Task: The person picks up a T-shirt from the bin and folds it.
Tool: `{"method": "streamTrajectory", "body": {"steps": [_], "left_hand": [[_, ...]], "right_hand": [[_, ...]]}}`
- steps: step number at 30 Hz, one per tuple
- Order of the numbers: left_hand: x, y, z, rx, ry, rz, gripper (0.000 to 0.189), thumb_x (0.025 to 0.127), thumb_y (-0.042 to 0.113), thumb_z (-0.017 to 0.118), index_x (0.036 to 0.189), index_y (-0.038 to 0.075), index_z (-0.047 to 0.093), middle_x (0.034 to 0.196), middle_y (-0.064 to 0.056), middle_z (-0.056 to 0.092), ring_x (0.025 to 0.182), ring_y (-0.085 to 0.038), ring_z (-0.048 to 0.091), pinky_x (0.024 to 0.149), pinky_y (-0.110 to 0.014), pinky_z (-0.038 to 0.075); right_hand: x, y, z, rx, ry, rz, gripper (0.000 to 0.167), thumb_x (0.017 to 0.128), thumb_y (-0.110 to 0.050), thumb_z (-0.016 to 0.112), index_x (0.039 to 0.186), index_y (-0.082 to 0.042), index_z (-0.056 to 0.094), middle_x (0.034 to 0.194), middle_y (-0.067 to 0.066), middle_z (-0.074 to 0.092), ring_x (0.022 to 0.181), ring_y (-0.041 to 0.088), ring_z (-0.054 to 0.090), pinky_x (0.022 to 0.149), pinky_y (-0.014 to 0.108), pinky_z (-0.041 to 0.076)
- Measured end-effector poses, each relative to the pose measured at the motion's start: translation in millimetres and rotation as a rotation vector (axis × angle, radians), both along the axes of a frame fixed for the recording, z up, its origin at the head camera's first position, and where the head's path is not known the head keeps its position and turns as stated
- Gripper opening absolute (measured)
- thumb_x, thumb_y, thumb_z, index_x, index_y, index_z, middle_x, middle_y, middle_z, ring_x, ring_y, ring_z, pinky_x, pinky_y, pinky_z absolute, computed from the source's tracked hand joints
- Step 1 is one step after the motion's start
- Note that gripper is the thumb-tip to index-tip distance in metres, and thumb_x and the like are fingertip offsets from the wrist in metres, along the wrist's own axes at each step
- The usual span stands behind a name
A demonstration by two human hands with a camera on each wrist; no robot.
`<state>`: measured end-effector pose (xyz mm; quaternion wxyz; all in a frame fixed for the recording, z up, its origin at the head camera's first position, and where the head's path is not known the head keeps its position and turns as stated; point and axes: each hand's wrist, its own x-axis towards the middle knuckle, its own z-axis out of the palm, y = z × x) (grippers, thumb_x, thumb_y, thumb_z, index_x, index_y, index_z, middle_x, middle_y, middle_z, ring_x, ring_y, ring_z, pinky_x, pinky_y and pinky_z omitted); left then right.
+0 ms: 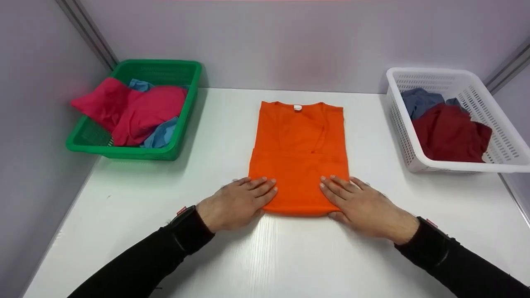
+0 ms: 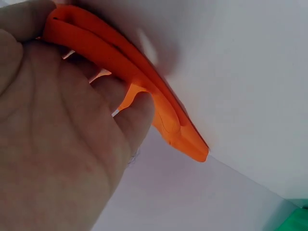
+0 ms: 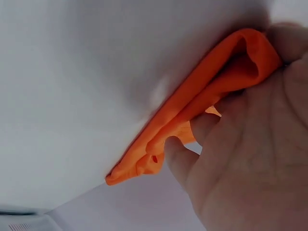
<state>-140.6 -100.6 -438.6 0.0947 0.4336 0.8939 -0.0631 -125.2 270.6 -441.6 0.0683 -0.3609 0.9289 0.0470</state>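
Note:
An orange V-neck shirt lies folded on the white table, its neckline and small white label at the far end. My left hand rests on its lower left part, fingers stretched out over the cloth. On the lower right part, my right hand lies the same way. Both thumbs are by the near folded edge. Folded layers of the shirt's side show beside the fingers in the left wrist view. In the right wrist view, the shirt's side shows a rounded fold near the thumb.
A green basket at the back left holds pink and blue clothes. At the back right stands a white basket with dark red and blue-grey clothes. Pale walls border the white table behind and at the sides.

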Motion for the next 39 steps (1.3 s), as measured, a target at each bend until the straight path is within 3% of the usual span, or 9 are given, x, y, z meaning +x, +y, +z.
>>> {"method": "streamTrajectory", "body": {"steps": [5,10,14,18,23,26,28,33,39], "left_hand": [[-7.1,-4.6,10.8,0.092,-0.069,0.064,0.060,0.126,0.031,0.053,0.183,0.013,0.042,0.190,-0.007,0.045,0.175,-0.027,0.048,0.141,-0.054,0.046],[-16.6,-9.2,22.3,0.258,0.000,0.108,0.059,0.124,0.025,0.060,0.180,0.010,0.048,0.182,-0.014,0.055,0.168,-0.035,0.058,0.128,-0.063,0.058],[-22.5,-9.9,31.1,0.370,0.001,0.160,0.051,0.125,0.024,0.059,0.174,0.009,0.055,0.177,-0.015,0.060,0.164,-0.037,0.062,0.119,-0.072,0.062],[-25.2,-8.9,38.5,0.501,0.061,0.143,0.040,0.122,0.018,0.063,0.161,0.006,0.065,0.163,-0.017,0.074,0.154,-0.035,0.072,0.114,-0.065,0.066],[-25.1,-7.9,44.8,0.716,0.169,0.117,0.030,0.118,0.010,0.071,0.147,0.004,0.071,0.137,-0.014,0.087,0.123,-0.030,0.087,0.106,-0.046,0.072],[-24.1,-7.7,50.3,0.840,0.189,0.102,0.026,0.119,0.010,0.070,0.143,0.004,0.073,0.129,-0.011,0.088,0.113,-0.026,0.087,0.103,-0.039,0.073],[-24.1,-7.1,54.7,0.899,0.188,0.088,0.025,0.120,0.012,0.068,0.142,0.003,0.074,0.129,-0.010,0.087,0.114,-0.024,0.087,0.105,-0.037,0.072],[-29.3,-5.3,61.7,0.947,0.152,0.098,0.025,0.122,0.015,0.066,0.142,0.004,0.075,0.129,-0.008,0.086,0.117,-0.023,0.086,0.108,-0.035,0.071],[-50.5,-3.6,58.4,0.879,0.055,0.187,0.023,0.120,0.018,0.069,0.140,0.007,0.075,0.123,-0.008,0.086,0.111,-0.024,0.084,0.105,-0.037,0.072]], "right_hand": [[-7.7,5.4,15.7,-0.023,-0.013,-0.038,0.065,0.121,-0.040,0.065,0.177,-0.011,0.053,0.183,0.011,0.055,0.167,0.037,0.058,0.137,0.064,0.048],[-19.4,10.0,32.4,-0.143,0.026,-0.112,0.060,0.118,-0.029,0.072,0.174,-0.012,0.057,0.175,0.011,0.064,0.159,0.037,0.067,0.130,0.066,0.055],[-25.8,12.9,45.2,-0.242,0.045,-0.165,0.059,0.117,-0.025,0.073,0.173,-0.013,0.059,0.171,0.013,0.068,0.151,0.044,0.073,0.124,0.070,0.058],[-27.6,16.0,54.7,-0.352,0.125,-0.153,0.055,0.114,-0.018,0.078,0.167,-0.014,0.066,0.162,0.012,0.076,0.141,0.044,0.078,0.118,0.067,0.063],[-26.0,16.9,61.8,-0.553,0.307,-0.067,0.043,0.104,-0.001,0.086,0.145,-0.011,0.082,0.130,0.009,0.090,0.113,0.030,0.086,0.096,0.047,0.072],[-24.4,15.5,67.3,-0.683,0.361,-0.032,0.037,0.100,0.008,0.086,0.133,-0.008,0.085,0.115,0.006,0.090,0.094,0.019,0.080,0.084,0.022,0.064],[-23.7,14.3,71.4,-0.757,0.354,-0.025,0.036,0.099,0.012,0.085,0.130,-0.006,0.085,0.113,0.006,0.089,0.090,0.015,0.075,0.084,0.010,0.057],[-27.5,12.1,77.7,-0.829,0.293,-0.070,0.030,0.102,0.006,0.086,0.129,-0.006,0.084,0.112,0.004,0.088,0.094,0.012,0.075,0.092,0.000,0.052],[-53.9,12.5,68.9,-0.762,0.215,-0.190,0.017,0.107,-0.011,0.088,0.123,-0.009,0.084,0.103,0.003,0.084,0.088,0.012,0.067,0.081,0.007,0.048]]}}
